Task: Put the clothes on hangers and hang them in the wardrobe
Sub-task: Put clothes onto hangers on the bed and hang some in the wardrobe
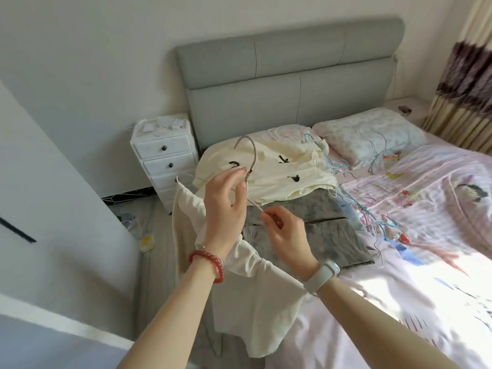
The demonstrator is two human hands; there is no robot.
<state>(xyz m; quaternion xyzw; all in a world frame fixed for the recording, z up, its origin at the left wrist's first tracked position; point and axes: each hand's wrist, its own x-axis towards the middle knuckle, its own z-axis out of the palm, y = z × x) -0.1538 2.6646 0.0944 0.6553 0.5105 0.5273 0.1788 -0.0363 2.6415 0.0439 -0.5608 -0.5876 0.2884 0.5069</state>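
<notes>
A cream-white garment [255, 296] hangs on a wire hanger [251, 155] held up over the bed's near left edge. My left hand [226, 206] pinches the hanger's neck just below the hook. My right hand [286, 233] pinches the hanger's right shoulder wire. The cloth drapes under both wrists toward the floor. On the bed [399, 302] behind lie a pale yellow garment with black marks [277, 174] and a folded grey garment [319, 230]. A tangle of loose wire hangers [372, 217] lies to their right.
A white drawer unit [166, 161] stands left of the grey headboard [290, 83]. A white door or panel [53, 222] fills the left. Two pillows lie at the bed's head, one of them [372, 134] uncovered, and curtains [463, 89] hang at the far right. Small items litter the floor by the drawers.
</notes>
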